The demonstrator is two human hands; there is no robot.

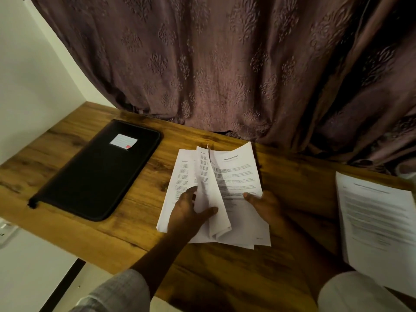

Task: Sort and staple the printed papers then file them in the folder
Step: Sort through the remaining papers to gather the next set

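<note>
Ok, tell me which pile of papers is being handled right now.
The middle pile, fanned out beside the black folder: the left hand and right hand both hold its sheets. The right pile lies flat, with no hand on it.

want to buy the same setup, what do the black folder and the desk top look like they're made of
Black folder: matte fabric or faux leather, judging by its dull, non-reflective face and soft rounded edges. I cannot tell which.
Desk top: wood or wood-look laminate, with warm brown grain, dark knots and a slight sheen.
</note>
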